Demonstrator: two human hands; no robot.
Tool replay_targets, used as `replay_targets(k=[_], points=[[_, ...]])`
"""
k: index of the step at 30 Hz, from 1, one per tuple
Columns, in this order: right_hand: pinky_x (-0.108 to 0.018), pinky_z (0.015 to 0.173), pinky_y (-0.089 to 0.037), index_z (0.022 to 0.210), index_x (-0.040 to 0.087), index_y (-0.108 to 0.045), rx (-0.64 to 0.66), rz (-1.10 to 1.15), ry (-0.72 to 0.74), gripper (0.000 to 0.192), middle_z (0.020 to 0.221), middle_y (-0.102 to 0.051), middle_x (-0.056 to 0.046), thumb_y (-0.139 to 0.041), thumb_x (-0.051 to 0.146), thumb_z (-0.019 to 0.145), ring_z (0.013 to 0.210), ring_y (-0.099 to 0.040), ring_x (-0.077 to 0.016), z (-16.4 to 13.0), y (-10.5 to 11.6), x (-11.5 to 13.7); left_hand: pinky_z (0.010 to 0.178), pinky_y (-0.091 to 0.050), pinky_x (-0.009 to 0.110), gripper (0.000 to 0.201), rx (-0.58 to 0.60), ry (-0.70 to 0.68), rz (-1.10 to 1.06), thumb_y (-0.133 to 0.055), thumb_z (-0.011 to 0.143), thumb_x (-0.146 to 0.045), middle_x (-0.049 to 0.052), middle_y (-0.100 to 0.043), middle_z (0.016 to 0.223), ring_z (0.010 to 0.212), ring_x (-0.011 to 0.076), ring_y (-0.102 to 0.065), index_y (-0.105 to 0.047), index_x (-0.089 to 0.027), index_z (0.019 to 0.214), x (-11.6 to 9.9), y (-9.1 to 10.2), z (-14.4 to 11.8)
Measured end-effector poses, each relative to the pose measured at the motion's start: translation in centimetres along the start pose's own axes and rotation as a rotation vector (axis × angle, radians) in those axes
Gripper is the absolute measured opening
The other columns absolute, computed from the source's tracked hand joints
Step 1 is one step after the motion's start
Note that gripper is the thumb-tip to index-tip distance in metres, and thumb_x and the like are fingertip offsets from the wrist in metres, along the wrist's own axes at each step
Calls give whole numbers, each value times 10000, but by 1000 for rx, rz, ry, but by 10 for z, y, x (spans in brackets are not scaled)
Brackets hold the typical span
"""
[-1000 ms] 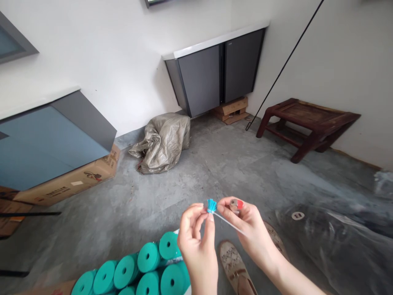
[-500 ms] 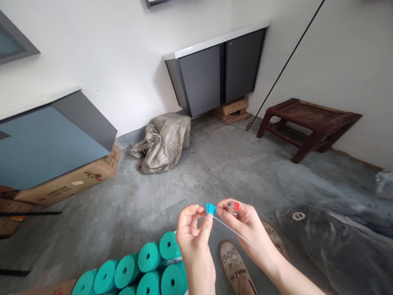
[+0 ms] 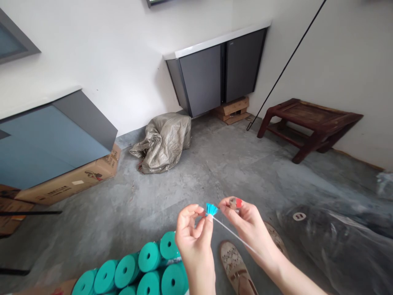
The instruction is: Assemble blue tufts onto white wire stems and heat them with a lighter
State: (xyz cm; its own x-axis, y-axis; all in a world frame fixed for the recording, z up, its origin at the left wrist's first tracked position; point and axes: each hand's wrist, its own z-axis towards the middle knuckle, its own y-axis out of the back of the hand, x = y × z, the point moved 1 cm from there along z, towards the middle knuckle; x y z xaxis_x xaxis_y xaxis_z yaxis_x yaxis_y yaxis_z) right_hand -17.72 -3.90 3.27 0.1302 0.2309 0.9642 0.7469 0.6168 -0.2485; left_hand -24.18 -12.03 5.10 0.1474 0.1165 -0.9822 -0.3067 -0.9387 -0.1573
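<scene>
Head view: teal rolls (image 3: pixel 144 270) lie packed side by side at the bottom edge. Above them, the left hand (image 3: pixel 194 241) pinches a small teal tassel (image 3: pixel 211 209) between thumb and fingertips; the right hand (image 3: pixel 250 229) pinches its thin white stick (image 3: pixel 233 234) and a small red-tipped piece (image 3: pixel 236 202). Farther off, a crumpled grey sack (image 3: pixel 162 141) slumps by the grey cabinet (image 3: pixel 215 76).
</scene>
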Motion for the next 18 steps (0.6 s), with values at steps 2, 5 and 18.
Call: replay_targets(k=[2, 5, 18], points=[[-239, 602, -314, 707, 148, -541, 0, 53, -6, 235, 667, -450, -2, -564, 373, 771, 635, -359, -112, 0, 1, 0, 686, -515, 190, 339, 7, -24, 11, -759, 558, -214, 3, -587, 774, 747, 100, -593, -556, -163, 825, 2, 1, 1], [-233, 566, -304, 794, 156, -570, 61, 87, -42, 239, 646, -460, 15, -650, 367, 717, 590, -364, -101, -2, 1, 0, 684, -525, 187, 316, 44, -81, 41, -742, 584, -216, 14, -580, 791, 757, 103, -592, -554, -163, 833, 5, 1, 2], [-228, 577, -324, 693, 139, -566, 17, 46, 6, 265, 644, -475, 0, -612, 394, 751, 607, -376, -101, -1, 3, 0, 683, -516, 155, 312, 52, -65, 15, -741, 591, -173, 11, -576, 781, 755, 87, -585, -564, -158, 848, 6, 1, 0]])
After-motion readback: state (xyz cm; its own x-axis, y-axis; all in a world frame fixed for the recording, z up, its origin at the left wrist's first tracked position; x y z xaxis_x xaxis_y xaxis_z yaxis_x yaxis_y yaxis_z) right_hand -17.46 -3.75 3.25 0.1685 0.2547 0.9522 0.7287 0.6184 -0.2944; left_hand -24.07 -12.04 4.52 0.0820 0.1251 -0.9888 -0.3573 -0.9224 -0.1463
